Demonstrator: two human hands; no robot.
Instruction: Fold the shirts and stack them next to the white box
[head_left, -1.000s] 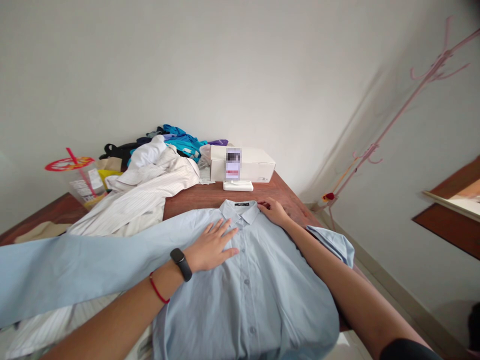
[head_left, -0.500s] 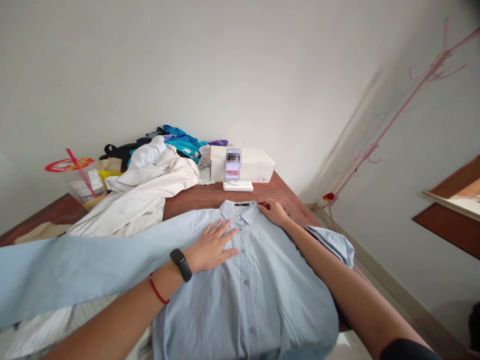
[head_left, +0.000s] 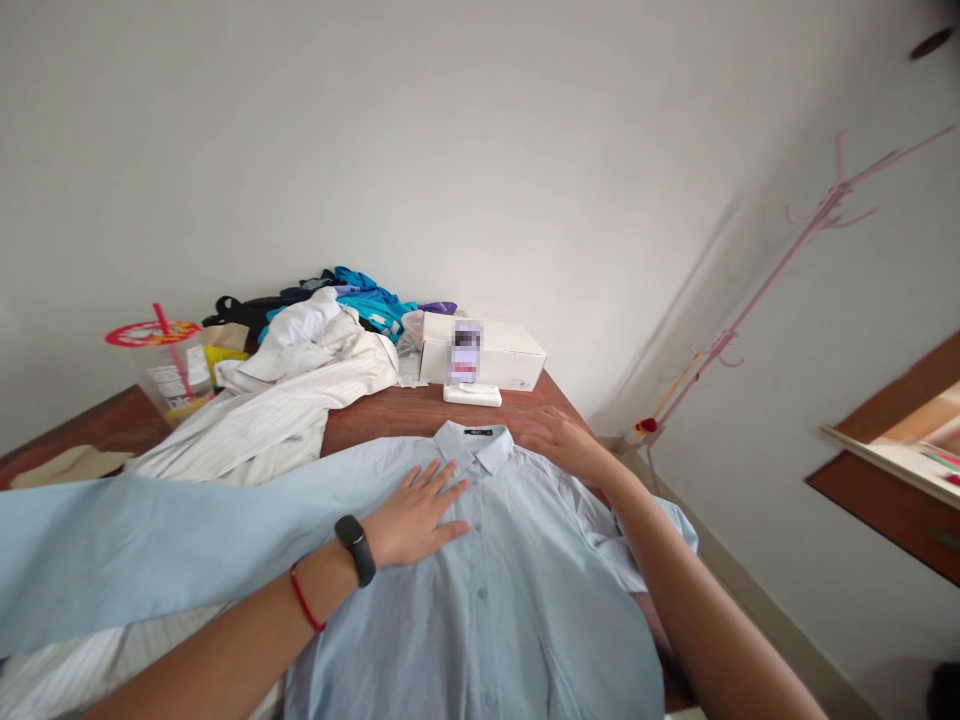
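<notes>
A light blue button-up shirt [head_left: 510, 590] lies front up on the brown table [head_left: 390, 415], collar away from me, one long sleeve stretched out to the left. My left hand [head_left: 416, 512] lies flat on the shirt's chest just left of the buttons, fingers spread; a black band and a red string sit on its wrist. My right hand [head_left: 561, 440] rests on the shirt's right shoulder beside the collar, fingers stretched out flat and a little blurred.
A heap of white striped clothes [head_left: 277, 400] and blue and dark garments [head_left: 360, 295] fills the far left. A white box [head_left: 495, 352] and a small stand [head_left: 471, 392] sit behind the collar. A plastic cup with a red lid [head_left: 166, 365] stands far left. A pink coat rack [head_left: 750, 300] leans at right.
My right hand has slid from the collar's edge out onto the shirt's right shoulder. The view has dipped slightly. My left hand has stayed flat on the chest.
</notes>
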